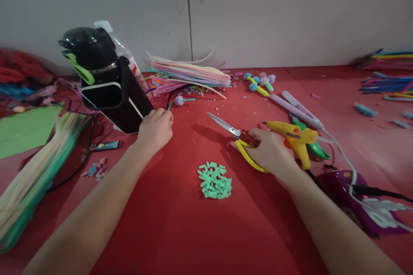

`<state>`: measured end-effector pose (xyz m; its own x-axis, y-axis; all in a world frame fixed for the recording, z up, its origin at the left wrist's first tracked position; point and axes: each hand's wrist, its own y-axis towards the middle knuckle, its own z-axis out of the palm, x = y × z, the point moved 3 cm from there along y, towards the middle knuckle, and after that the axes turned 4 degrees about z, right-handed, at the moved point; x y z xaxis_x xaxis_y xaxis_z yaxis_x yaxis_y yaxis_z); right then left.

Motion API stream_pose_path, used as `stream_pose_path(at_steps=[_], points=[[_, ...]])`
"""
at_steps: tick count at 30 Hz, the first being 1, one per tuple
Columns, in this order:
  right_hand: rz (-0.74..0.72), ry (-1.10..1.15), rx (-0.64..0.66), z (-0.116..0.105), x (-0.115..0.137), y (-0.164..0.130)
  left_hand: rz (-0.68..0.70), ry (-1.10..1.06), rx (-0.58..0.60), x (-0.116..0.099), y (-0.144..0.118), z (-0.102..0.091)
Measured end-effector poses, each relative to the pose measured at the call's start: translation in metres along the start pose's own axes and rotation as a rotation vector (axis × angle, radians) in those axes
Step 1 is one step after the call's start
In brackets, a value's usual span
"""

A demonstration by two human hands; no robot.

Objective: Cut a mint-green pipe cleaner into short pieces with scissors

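My right hand is closed round a pair of scissors with red and yellow handles, the metal blades pointing to the far left. In front of the black holder, my left hand has its fingers curled. A short teal tip shows at its fingertips, but what it holds is hidden. Between my forearms lies a small heap of short green cut pieces. Beyond my left hand, a purple pompom with a teal stem rests near a bundle of pastel pipe cleaners.
Right of my right hand are a yellow glue gun, a lilac flat iron and a purple power strip with cords. At left lie green-and-cream pipe cleaners, a small tube-like item and green paper. A bottle stands behind the holder.
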<state>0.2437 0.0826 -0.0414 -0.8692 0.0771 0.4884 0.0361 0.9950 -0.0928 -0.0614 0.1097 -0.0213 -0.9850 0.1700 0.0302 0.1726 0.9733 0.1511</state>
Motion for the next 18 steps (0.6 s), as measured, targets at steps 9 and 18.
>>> stream_pose_path(at_steps=[9, 18], points=[[0.020, -0.019, 0.003, 0.000, -0.001, -0.001, 0.004, -0.317, -0.104, -0.014, 0.015, 0.003], [-0.035, 0.025, -0.054, 0.005, 0.003, -0.004, 0.337, -0.658, 0.016, -0.061, -0.046, -0.012]])
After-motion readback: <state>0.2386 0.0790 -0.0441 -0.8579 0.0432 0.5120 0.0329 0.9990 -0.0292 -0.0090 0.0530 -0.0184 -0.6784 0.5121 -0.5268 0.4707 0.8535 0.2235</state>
